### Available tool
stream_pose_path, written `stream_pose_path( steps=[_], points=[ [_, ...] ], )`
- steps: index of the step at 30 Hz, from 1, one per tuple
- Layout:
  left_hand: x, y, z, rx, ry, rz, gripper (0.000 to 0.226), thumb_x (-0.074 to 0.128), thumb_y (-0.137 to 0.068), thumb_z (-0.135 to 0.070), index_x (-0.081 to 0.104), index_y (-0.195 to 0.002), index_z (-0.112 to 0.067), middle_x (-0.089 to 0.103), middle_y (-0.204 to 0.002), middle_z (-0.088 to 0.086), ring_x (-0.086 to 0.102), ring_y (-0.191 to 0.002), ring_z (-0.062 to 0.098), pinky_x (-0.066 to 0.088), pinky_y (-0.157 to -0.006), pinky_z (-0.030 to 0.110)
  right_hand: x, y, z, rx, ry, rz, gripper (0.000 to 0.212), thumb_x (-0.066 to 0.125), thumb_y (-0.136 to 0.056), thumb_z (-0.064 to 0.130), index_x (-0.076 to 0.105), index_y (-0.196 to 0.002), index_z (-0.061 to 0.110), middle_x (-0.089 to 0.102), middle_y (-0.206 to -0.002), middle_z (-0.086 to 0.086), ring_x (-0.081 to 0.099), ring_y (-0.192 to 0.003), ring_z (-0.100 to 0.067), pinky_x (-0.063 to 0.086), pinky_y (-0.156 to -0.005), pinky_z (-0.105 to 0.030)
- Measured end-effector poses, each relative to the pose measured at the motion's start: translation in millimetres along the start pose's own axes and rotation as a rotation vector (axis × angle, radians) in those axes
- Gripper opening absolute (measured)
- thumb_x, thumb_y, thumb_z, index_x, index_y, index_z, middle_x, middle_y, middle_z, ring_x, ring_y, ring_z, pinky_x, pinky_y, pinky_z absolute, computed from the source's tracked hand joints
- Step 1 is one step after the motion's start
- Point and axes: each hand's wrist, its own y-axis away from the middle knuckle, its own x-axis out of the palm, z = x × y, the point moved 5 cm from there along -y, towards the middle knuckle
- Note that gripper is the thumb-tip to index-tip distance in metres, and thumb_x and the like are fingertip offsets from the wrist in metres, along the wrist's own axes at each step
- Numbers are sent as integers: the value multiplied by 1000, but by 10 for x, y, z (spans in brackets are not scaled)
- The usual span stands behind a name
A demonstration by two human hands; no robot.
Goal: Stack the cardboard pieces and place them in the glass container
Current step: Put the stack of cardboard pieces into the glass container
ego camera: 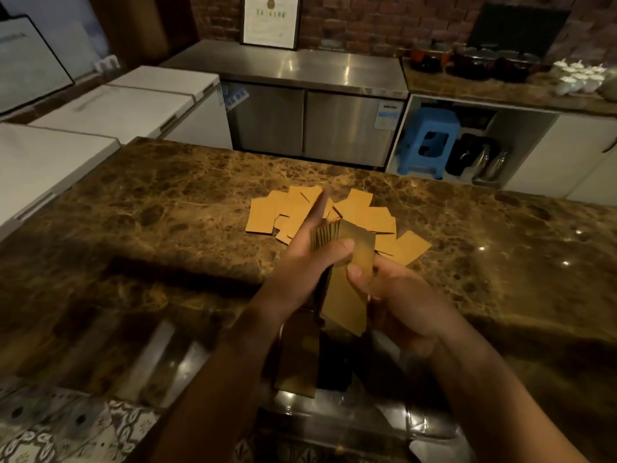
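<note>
Both hands hold a stack of tan cardboard pieces (350, 289) above the near part of the brown marble counter (167, 212). My left hand (307, 262) grips the stack from the left, thumb across its top and forefinger pointing forward. My right hand (397, 295) holds it from the right with the thumb pressed on the front piece. Several loose cardboard pieces (367, 215) lie scattered flat on the counter beyond the hands. Under the stack stands a dark upright shape (334, 359) with a cardboard piece (297, 365) against it; I cannot tell whether it is the glass container.
White chest freezers (110, 108) line the left side. A steel counter with cabinet doors (300, 95) stands behind, with a framed certificate (270, 21) on it. A blue stool (430, 142) sits in an open shelf at the right. Patterned floor tiles (66, 429) show at bottom left.
</note>
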Motion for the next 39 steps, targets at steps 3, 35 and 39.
stream_pose_path(
  steps=[3,35,39],
  points=[
    [-262,116,68,-31,-204,-147,87,70,-68,-64,22,-141,-70,47,-141,-18,48,-131,10,49,-97,37,-51,36,-204,73,67,27,50,74,-83,25,61,-129,13,72,-120,-16,70,-110,-36,59,-86,-50],
    [-794,110,603,-339,-57,-241,30,72,-81,-45,74,-110,-36,71,-120,-2,70,-103,12,55,-84,25,94,-122,-284,229,727,-80,46,60,-74,72,66,-103,36,73,-98,9,72,-88,-9,56,-75,-29],
    [-528,-638,274,-206,-329,-184,12,63,-95,-33,65,-107,-36,64,-117,-7,57,-94,5,43,-63,16,-383,-398,554,63,599,-97,27,64,-89,53,66,-113,39,78,-104,8,75,-93,-13,59,-83,-34]
  ],
)
